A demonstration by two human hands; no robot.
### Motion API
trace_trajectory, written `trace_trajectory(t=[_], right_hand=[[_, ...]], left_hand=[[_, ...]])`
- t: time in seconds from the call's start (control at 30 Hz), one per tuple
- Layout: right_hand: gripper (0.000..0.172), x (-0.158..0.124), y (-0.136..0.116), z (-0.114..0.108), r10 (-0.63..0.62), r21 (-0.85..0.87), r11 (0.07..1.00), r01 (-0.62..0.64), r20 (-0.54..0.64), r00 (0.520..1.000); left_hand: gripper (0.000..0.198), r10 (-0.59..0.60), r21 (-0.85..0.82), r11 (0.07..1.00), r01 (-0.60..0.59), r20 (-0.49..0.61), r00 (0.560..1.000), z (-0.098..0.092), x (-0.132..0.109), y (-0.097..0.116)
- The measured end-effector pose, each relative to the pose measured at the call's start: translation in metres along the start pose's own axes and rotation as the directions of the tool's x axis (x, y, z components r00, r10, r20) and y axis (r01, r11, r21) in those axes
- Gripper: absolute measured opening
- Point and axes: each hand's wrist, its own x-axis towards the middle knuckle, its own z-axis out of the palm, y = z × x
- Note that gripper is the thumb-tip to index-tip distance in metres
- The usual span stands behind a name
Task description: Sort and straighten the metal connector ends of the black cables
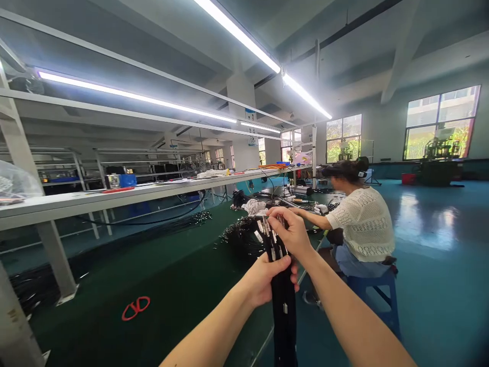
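A thick bundle of black cables (283, 326) with silver metal connector ends hangs down in front of me. My left hand (269, 280) is wrapped around the bundle just below the connectors. Above it, my right hand (292, 232) has its fingers bent over the metal ends at the top, pinching at them. What exactly sits between the right fingertips is partly hidden. Behind the bundle, more black cables (242, 237) with silver tips lie in a pile on the dark green surface.
A co-worker (361, 224) sits on a blue stool (376, 295) to the right, one arm reaching over the cluttered work surface. A red loop (136, 308) lies at lower left. A white shelf (153, 191) runs along the left, with a blue box (128, 180) on it.
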Motion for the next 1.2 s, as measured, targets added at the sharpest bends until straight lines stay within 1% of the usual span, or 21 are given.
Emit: trace_trajectory(t=[0.1,0.2,0.3,0.37,0.43,0.5,0.57,0.6,0.63,0.67,0.7,0.73,0.77,0.83,0.87,0.9,0.93,1.03,1.07,1.17,1.2], right_hand=[[0.02,-0.004,0.002,0.007,0.051,0.033,0.998,-0.053,0.042,0.998],[0.025,0.0,-0.001,0.007,0.077,0.091,0.992,-0.087,0.106,0.991],[0.024,0.005,-0.002,-0.001,0.113,0.2,0.968,-0.153,0.197,0.974],[0.033,-0.002,0.003,-0.008,0.14,0.323,0.923,-0.208,0.221,0.965],[0.045,-0.029,0.014,-0.012,0.189,0.432,0.857,-0.279,0.241,0.952],[0.048,-0.078,0.027,-0.01,0.247,0.46,0.801,-0.383,0.329,0.912],[0.057,-0.14,0.039,-0.004,0.274,0.372,0.789,-0.49,0.501,0.821],[0.058,-0.17,0.045,-0.001,0.303,0.271,0.817,-0.509,0.549,0.779],[0.053,-0.195,0.051,-0.001,0.361,0.116,0.859,-0.498,0.554,0.751],[0.04,-0.215,0.059,-0.004,0.426,-0.068,0.89,-0.452,0.479,0.767],[0.023,-0.228,0.067,-0.012,0.464,-0.253,0.884,-0.392,0.383,0.799],[0.018,-0.235,0.077,-0.023,0.499,-0.328,0.854,-0.404,0.294,0.815],[0.021,-0.236,0.086,-0.036,0.523,-0.374,0.823,-0.428,0.203,0.828],[0.032,-0.23,0.101,-0.064,0.543,-0.445,0.756,-0.481,0.017,0.839],[0.037,-0.225,0.105,-0.075,0.542,-0.467,0.733,-0.495,-0.039,0.839],[0.036,-0.222,0.107,-0.082,0.537,-0.486,0.719,-0.497,-0.064,0.841],[0.032,-0.22,0.105,-0.087,0.533,-0.501,0.715,-0.488,-0.06,0.844],[0.02,-0.219,0.099,-0.094,0.526,-0.525,0.725,-0.445,0.007,0.85],[0.021,-0.218,0.099,-0.099,0.526,-0.532,0.721,-0.444,0.003,0.85],[0.036,-0.213,0.108,-0.116,0.533,-0.55,0.682,-0.482,-0.079,0.843],[0.036,-0.213,0.111,-0.121,0.543,-0.549,0.681,-0.485,-0.065,0.837]], left_hand=[[0.021,-0.028,-0.022,0.999,0.028,-0.026,0.999,-0.007,0.0,-0.008],[0.023,-0.026,-0.014,1.0,0.025,-0.036,0.999,-0.013,0.0,-0.01],[0.021,0.043,0.036,0.998,-0.042,-0.044,0.998,-0.014,0.002,-0.004],[0.023,0.111,0.096,0.99,-0.105,-0.066,0.992,-0.012,0.005,0.005],[0.024,0.176,0.162,0.974,-0.16,-0.092,0.98,-0.009,0.008,0.018],[0.021,0.219,0.202,0.96,-0.193,-0.115,0.969,-0.005,0.011,0.034],[0.021,0.239,0.219,0.953,-0.209,-0.119,0.964,-0.001,0.013,0.05],[0.021,0.238,0.228,0.951,-0.208,-0.109,0.965,0.002,0.014,0.058],[0.022,0.23,0.24,0.95,-0.202,-0.092,0.969,0.005,0.015,0.064],[0.022,0.219,0.25,0.948,-0.195,-0.068,0.973,0.009,0.016,0.069],[0.022,0.203,0.262,0.947,-0.186,-0.041,0.978,0.013,0.016,0.072],[0.022,0.193,0.275,0.944,-0.183,-0.012,0.981,0.018,0.017,0.074],[0.02,0.189,0.288,0.939,-0.185,0.015,0.982,0.023,0.017,0.075],[0.019,0.186,0.327,0.924,-0.195,0.062,0.981,0.033,0.019,0.075],[0.02,0.193,0.351,0.914,-0.204,0.067,0.979,0.038,0.02,0.076],[0.02,0.207,0.377,0.902,-0.212,0.054,0.977,0.042,0.023,0.077],[0.02,0.231,0.403,0.889,-0.219,0.018,0.973,0.045,0.026,0.079],[0.019,0.303,0.452,0.869,-0.202,-0.164,0.939,0.049,0.042,0.083],[0.019,0.314,0.444,0.876,-0.19,-0.226,0.922,0.048,0.047,0.083],[0.023,0.338,0.378,0.906,-0.19,-0.375,0.863,0.047,0.064,0.079],[0.024,0.353,0.367,0.908,-0.201,-0.415,0.839,0.047,0.069,0.077]])
